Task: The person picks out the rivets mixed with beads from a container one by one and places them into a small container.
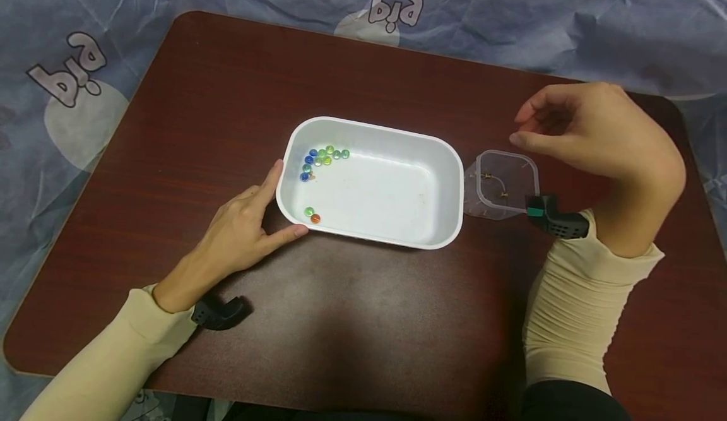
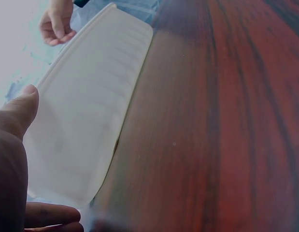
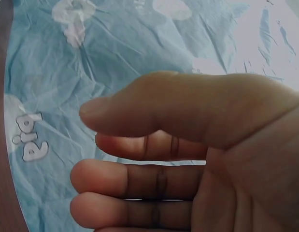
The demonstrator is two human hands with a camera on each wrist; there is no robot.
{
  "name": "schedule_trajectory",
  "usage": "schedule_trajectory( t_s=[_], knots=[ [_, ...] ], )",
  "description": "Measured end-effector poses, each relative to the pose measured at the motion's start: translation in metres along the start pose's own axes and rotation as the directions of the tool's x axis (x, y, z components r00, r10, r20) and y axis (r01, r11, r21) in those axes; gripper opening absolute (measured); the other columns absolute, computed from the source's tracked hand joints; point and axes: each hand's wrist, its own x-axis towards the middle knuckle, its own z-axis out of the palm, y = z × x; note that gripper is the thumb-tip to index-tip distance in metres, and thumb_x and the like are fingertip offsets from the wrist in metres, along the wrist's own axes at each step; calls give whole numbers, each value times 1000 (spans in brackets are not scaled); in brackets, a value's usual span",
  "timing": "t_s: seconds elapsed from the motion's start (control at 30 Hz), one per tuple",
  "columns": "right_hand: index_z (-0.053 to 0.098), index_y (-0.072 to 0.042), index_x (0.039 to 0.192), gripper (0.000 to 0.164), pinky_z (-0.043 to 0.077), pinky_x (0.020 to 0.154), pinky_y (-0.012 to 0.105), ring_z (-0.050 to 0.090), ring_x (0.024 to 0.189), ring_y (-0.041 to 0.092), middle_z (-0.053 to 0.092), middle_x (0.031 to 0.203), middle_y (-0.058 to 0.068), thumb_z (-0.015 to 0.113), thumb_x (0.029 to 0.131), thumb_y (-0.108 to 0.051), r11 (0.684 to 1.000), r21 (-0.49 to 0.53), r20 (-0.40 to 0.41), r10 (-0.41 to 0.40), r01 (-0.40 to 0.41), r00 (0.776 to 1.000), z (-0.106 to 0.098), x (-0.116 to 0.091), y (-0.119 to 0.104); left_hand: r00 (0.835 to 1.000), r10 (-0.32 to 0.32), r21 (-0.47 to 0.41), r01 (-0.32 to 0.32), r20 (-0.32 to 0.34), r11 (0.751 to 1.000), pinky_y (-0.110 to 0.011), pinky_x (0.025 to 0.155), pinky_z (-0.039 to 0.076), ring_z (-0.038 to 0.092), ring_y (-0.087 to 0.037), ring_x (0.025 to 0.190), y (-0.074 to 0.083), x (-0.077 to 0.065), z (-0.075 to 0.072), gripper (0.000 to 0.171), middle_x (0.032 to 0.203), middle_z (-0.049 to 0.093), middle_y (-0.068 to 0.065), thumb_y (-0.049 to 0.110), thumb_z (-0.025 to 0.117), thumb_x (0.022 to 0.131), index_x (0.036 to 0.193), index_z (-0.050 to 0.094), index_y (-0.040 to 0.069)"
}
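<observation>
A white rectangular plastic basin [image 1: 375,237] stands mid-table. Glass marbles [image 1: 322,154], blue, green and yellowish, cluster at its far left inside. A green marble [image 1: 309,211] and an orange marble [image 1: 315,218] lie near its front left corner. My left hand [image 1: 238,222] rests against that corner, thumb along the near side, fingers along the left side, all fairly straight. To the basin's right is a clear plastic box [image 1: 500,209] with small gold-coloured pieces inside. Above and beyond this box hovers my right hand [image 1: 602,130], loosely bent and holding nothing; its bare palm [image 3: 226,188] shows in the right wrist view.
The dark red-brown table [image 1: 363,320] has rounded corners. Beyond its far edge spreads a blue patterned cloth [image 1: 488,11]. The clear box stands close against the basin's right end. Black camera mounts [image 1: 559,219] sit on both wrists.
</observation>
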Motion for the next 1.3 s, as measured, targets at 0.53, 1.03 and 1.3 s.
schedule_trajectory(
  t_s=[0.53, 1.03, 1.3],
  knots=[
    [71, -12, 98, 13, 39, 67, 14, 57, 71, 2, 71, 87, -2, 75, 86, -16, 990, -48, 48, -129, 131, 990, 15, 21, -31, 1000, 5, 3, -5, -2, 1000, -51, 77, 49, 62, -34, 93, 1, 0, 0, 106, 119, 63, -29, 80, 38, 86, 155, 26, 1],
    [71, -13, 98, 12, 41, 64, 16, 59, 70, 5, 69, 83, -3, 74, 88, -17, 987, -39, 73, -151, 155, 986, 22, 30, -47, 1000, -10, 23, 10, 13, 1000, -50, 77, 49, 62, -35, 95, 1, 1, -2, 104, 120, 62, -28, 79, 41, 86, 157, 23, 4],
    [71, -11, 97, 12, 42, 65, 17, 60, 71, 8, 70, 83, -2, 75, 88, -18, 986, -15, 98, -165, 167, 981, 26, 35, -57, 1000, -4, 34, 4, 10, 999, -50, 77, 49, 62, -36, 98, 0, 0, -2, 106, 126, 61, -29, 81, 38, 86, 156, 24, 3]
  ],
)
